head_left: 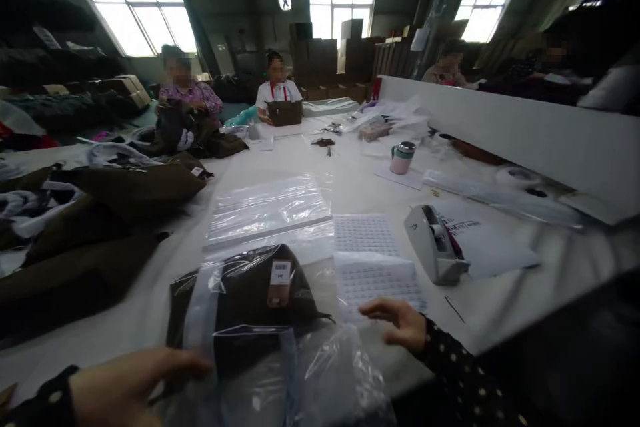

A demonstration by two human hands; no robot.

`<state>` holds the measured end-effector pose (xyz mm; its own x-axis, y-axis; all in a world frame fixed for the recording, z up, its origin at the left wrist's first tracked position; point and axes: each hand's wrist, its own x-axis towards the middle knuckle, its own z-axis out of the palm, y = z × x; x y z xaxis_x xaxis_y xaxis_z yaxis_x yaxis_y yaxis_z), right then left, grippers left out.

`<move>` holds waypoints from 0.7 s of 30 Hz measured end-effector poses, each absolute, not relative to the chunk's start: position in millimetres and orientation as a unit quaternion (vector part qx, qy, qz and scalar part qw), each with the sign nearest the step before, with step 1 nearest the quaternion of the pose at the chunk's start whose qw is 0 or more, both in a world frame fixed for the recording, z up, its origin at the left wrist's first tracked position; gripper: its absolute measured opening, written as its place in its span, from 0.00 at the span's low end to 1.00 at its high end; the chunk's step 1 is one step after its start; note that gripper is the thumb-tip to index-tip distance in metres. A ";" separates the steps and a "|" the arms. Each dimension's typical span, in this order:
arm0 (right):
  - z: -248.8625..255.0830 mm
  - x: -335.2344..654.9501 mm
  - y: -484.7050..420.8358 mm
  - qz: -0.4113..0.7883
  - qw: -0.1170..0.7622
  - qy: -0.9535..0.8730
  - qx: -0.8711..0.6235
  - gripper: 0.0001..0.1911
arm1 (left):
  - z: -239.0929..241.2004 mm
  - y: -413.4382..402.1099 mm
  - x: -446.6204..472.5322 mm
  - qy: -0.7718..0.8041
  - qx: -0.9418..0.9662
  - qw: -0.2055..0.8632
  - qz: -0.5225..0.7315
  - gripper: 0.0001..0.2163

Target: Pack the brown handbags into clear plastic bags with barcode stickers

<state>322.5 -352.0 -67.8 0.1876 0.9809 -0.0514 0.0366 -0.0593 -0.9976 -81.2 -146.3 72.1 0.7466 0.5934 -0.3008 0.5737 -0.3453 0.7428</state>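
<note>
Left hand (133, 383) flat, fingers spread on clear plastic bag (280, 367) | right hand (397, 323) open, hovering beside it | folded dark garment (245, 297) inside bag, between hands | beyond: sticker sheets (373, 260), tape dispenser (435, 243), white table (350, 180) | far: seated workers, bright windows (140, 10).

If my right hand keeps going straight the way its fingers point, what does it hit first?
Probably the clear plastic bag around the dark folded garment: the right hand points leftward across the table, fingers just short of the bag's edge. Depth is unclear; it may pass above.
</note>
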 end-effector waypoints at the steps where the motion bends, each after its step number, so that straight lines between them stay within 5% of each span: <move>1: -69.2 343.4 -365.6 0.407 0.567 -0.388 -0.602 0.26 | 88.8 -136.0 -57.9 0.353 0.841 0.411 -0.013 0.24; 4: -79.1 399.9 -398.9 0.214 0.612 -0.213 -0.731 0.22 | 116.9 -117.8 35.2 0.198 0.871 0.432 -0.125 0.20; 8: -93.8 428.5 -405.0 0.113 0.528 -0.159 -0.827 0.30 | 89.4 -131.0 164.2 0.060 0.878 0.464 -0.099 0.20; 12: -97.2 424.3 -379.8 0.149 0.458 -0.201 -0.853 0.35 | 33.6 -167.0 256.6 0.042 0.894 0.445 -0.031 0.15; 18: -98.1 423.8 -374.6 0.285 0.613 -0.190 -0.712 0.34 | -27.8 -223.1 303.7 0.093 0.917 0.383 0.065 0.08; 21: -100.4 424.4 -381.7 0.346 0.653 -0.169 -0.652 0.35 | -41.9 -235.5 302.9 0.112 0.921 0.342 0.146 0.18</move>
